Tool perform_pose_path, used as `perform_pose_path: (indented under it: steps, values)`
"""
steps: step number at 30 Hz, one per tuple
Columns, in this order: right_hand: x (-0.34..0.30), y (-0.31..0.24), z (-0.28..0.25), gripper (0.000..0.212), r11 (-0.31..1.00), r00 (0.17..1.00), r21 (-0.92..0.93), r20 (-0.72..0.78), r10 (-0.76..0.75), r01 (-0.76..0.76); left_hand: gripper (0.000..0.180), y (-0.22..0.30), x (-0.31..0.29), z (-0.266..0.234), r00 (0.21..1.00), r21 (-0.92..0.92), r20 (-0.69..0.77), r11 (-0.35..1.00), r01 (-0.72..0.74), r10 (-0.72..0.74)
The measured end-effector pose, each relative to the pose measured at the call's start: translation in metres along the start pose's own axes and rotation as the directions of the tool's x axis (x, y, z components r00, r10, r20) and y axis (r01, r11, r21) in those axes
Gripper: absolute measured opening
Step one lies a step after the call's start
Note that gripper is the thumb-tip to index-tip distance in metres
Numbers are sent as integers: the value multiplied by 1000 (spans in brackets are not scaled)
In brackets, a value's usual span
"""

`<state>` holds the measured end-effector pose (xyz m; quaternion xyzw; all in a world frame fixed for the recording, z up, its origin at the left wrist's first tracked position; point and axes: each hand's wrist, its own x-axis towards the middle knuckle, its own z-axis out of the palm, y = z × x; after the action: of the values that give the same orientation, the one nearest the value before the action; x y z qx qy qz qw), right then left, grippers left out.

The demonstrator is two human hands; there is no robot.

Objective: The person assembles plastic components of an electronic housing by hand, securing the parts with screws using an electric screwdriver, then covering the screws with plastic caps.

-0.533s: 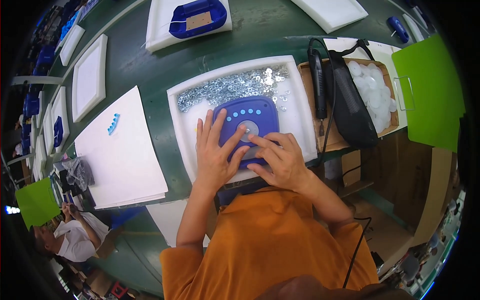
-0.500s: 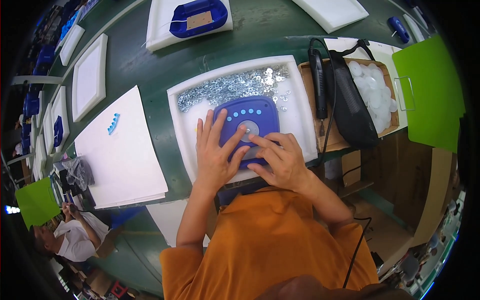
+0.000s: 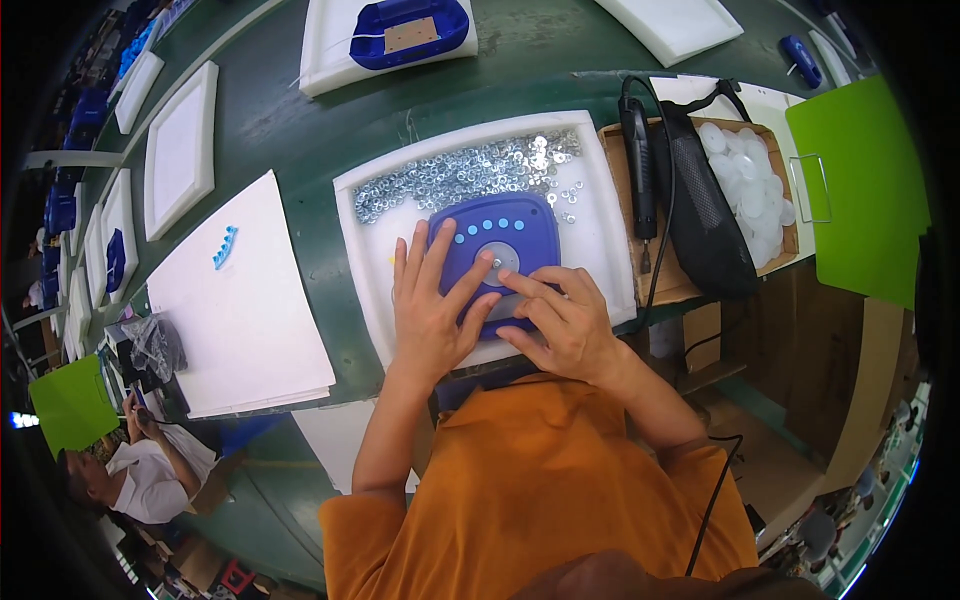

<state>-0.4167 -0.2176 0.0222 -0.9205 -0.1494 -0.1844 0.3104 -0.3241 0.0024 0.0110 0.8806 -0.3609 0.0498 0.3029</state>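
Observation:
A blue plastic housing (image 3: 545, 238), with a row of light blue round dots and a clear disc (image 3: 512, 256) in its middle, lies in a white foam tray (image 3: 366, 290). My left hand (image 3: 432, 305) is spread over its left side, index fingertip on the disc beside a small metal piece (image 3: 497, 264). From the right, my right hand (image 3: 570, 325) touches the disc with its index finger; its other fingers are bent and apart over the housing's near edge. Many small metal nuts or washers (image 3: 470, 168) fill the tray's far side.
Right of the tray, a cardboard box (image 3: 612, 160) holds a black power screwdriver (image 3: 637, 170), a black mesh pouch (image 3: 690, 200) and translucent white discs (image 3: 745, 180). White sheets (image 3: 240, 320) lie left, bearing a light blue strip (image 3: 225, 248). Beyond, a foam tray holds another blue housing (image 3: 460, 25).
The foam trays at the far side, one with the other blue housing, have shifted slightly to the right. My hands stay on the near housing with barely any fingertip movement.

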Motion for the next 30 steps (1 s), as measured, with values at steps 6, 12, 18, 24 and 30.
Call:
perform_pose_path:
  steps: [6, 12, 18, 24, 30]
  values:
    - [4, -3, -2, 32, 1000, 1000, -15, -23, -19, 19, 39, 3, -5, -5, 1000, 3, -18, 1000, -21, 22]
    - [1, -2, 0, 31, 999, 998, -36, -52, -31, 29, 35, 5, -3, -3, 997, 14, -55, 999, -44, 45]
    - [4, 0, -6, 29, 999, 998, -35, -51, -43, 41, 34, 4, -2, -3, 997, 25, -41, 998, -63, 64]
    - [29, 52, -51, 21, 956, 901, -67, -360, 243, -284, 33, 1, -5, -7, 995, 19, -76, 998, -62, 63]
    - [43, 122, -63, 48, 585, 799, -572, -239, 552, -575, 28, 5, -7, 0, 990, -3, -115, 996, -86, 85]
